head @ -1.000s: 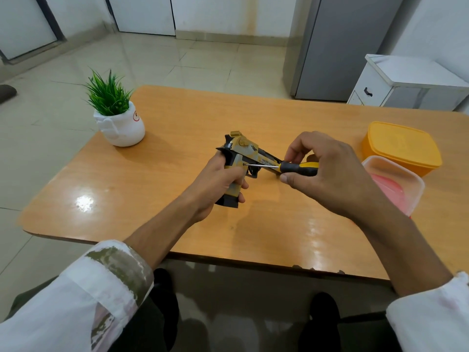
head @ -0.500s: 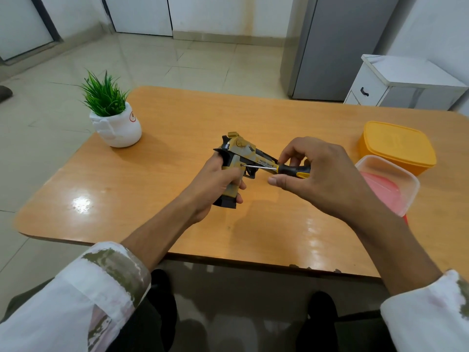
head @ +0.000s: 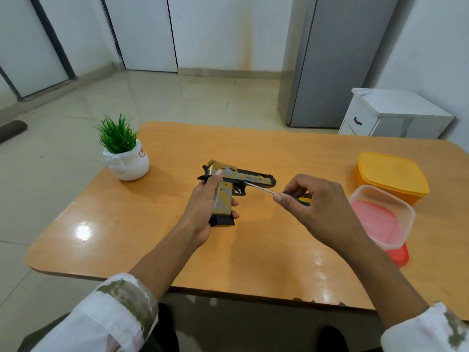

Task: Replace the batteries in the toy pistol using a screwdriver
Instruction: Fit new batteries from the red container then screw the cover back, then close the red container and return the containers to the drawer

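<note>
A yellow, grey and black toy pistol [head: 243, 177] is held above the wooden table [head: 279, 158], barrel pointing right. My left hand [head: 205, 209] grips its handle from the left side, thumb up near the rear of the slide. My right hand [head: 322, 207] holds a screwdriver [head: 261, 188] with a black and yellow handle, mostly hidden in the fingers. The thin metal shaft points left and up, and its tip sits just below the barrel near the trigger guard.
A small green plant in a white pot [head: 127, 161] stands at the table's left. On the right are a closed yellow box [head: 390, 174] and a clear lidded tub with pink contents [head: 380, 217]. A white cabinet [head: 393, 115] and grey fridge [head: 335, 62] stand behind.
My right hand has drawn the screwdriver away to the right, off the grip's side. My left hand has turned the pistol so its full side faces up. The camera has lifted.
</note>
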